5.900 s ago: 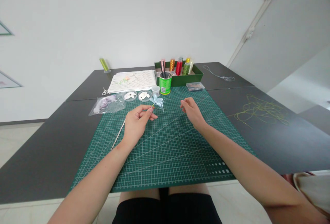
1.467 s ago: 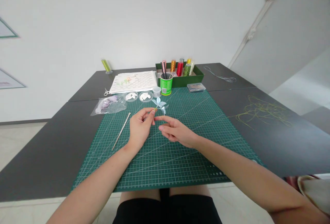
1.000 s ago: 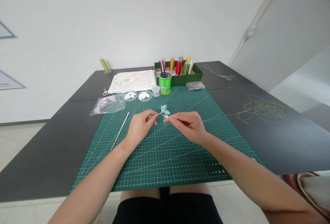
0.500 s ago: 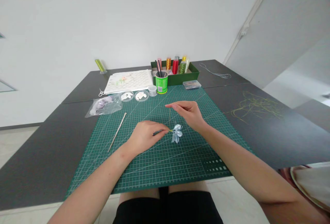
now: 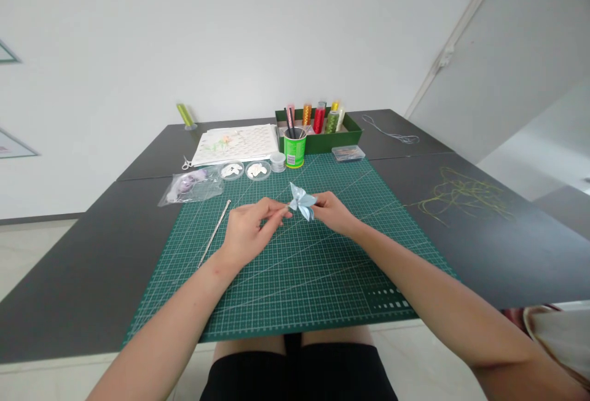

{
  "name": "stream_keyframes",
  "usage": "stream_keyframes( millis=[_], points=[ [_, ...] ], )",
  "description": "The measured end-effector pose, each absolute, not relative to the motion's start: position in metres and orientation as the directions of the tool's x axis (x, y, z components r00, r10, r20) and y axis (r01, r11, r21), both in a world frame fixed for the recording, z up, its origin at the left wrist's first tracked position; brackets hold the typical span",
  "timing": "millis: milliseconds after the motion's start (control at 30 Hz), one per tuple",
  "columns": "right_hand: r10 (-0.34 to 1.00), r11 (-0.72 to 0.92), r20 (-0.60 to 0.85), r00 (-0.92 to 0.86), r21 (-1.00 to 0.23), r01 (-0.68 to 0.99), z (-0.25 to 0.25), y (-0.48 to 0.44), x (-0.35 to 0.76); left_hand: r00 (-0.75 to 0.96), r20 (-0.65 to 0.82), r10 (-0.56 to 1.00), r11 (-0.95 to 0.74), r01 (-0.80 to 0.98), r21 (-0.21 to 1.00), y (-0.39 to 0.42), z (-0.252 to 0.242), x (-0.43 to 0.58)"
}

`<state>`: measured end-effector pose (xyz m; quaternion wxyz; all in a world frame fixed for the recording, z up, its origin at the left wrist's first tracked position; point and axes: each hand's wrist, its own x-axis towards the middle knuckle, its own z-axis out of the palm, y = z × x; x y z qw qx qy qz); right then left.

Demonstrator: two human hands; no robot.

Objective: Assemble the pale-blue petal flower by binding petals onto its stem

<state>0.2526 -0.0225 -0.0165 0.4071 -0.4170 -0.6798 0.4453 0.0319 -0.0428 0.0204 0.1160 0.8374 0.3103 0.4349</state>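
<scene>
A small pale-blue flower [image 5: 303, 200] with pointed petals is held above the green cutting mat [image 5: 286, 290]. My left hand [image 5: 252, 222] pinches its thin stem between thumb and fingers, on the left side of the bloom. Just right of the petals is my right hand [image 5: 335, 211], its fingers bent together and their tips partly hidden behind the flower. What those fingertips grip is too small to make out. A slim metal tool [image 5: 214, 234] lies on the mat beside my left forearm.
Behind the hands stand a green can [image 5: 294, 150] of tools, a dark green box [image 5: 322, 141] of thread spools and two dishes of white pieces [image 5: 258, 170]. A plastic bag [image 5: 191, 186] lies left; loose green threads [image 5: 461, 197] spread on the right.
The flower has risen and turned, its petals now facing up and toward me. My right hand, earlier raised with a thread stretched from its fingers, has come down beside the flower.
</scene>
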Motion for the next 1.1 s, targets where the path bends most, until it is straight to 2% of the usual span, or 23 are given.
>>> stream_keyframes(
  millis=[333,567,667,800,933,1000,1100],
  points=[
    [0.882,0.213,0.0,-0.472,-0.892,0.398,-0.012,-0.025,0.257,0.157,0.713,0.683,-0.576,0.716,0.394,-0.016,0.013,0.015],
    [0.795,0.245,-0.044,-0.605,-0.889,0.387,-0.005,-0.027,0.264,0.12,0.658,0.743,-0.446,0.823,0.352,-0.003,0.005,0.007],
    [0.754,0.231,-0.038,-0.656,-0.919,0.319,0.003,-0.031,0.265,0.122,0.588,0.8,-0.378,0.863,0.335,-0.002,0.006,0.007],
    [0.738,0.244,0.062,-0.672,-0.953,0.18,0.015,-0.039,0.266,0.253,0.375,0.892,-0.351,0.91,0.221,-0.003,0.008,0.011],
    [0.782,0.257,0.156,-0.604,-0.963,0.083,0.021,-0.043,0.27,0.514,0.162,0.842,-0.531,0.843,0.089,-0.01,0.003,0.021],
    [0.827,0.268,0.22,-0.517,-0.963,0.018,0.021,-0.043,0.271,0.621,0.152,0.769,-0.634,0.771,0.061,-0.015,-0.001,0.028],
    [0.881,0.291,0.306,-0.36,-0.952,-0.097,0.02,-0.041,0.273,0.728,0.221,0.649,-0.752,0.658,0.04,-0.024,-0.006,0.036]
  ],
)
